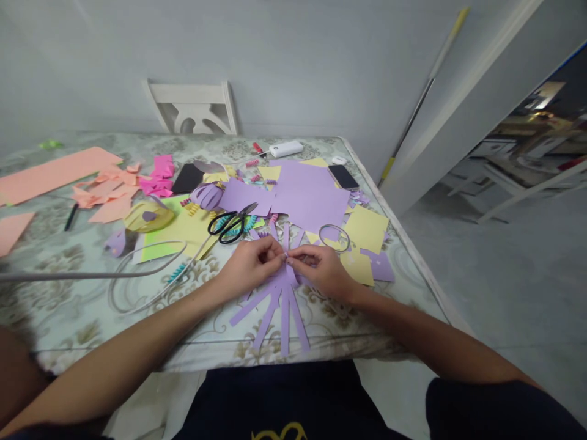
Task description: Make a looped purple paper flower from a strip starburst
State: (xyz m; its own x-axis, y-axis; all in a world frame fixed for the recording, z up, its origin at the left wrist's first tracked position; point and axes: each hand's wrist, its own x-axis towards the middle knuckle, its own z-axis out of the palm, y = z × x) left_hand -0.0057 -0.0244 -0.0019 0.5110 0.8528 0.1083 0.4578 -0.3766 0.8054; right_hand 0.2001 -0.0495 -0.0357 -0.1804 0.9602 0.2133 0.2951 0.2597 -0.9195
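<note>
My left hand (251, 264) and my right hand (321, 269) meet over the near middle of the table, both pinched on a bundle of purple paper strips (280, 304). The strips fan out towards me from under my fingers. Black scissors (230, 222) lie just beyond my left hand on yellow paper. A clear tape roll (334, 237) sits just beyond my right hand.
The patterned table (82, 305) holds purple sheets (308, 194), yellow sheets (365, 228), pink and orange paper scraps (110, 189), a purple paper ball (206, 195), two dark phones (343, 176), a white power bank (285, 149) and a white cable (137, 275). A white chair (192, 109) stands behind.
</note>
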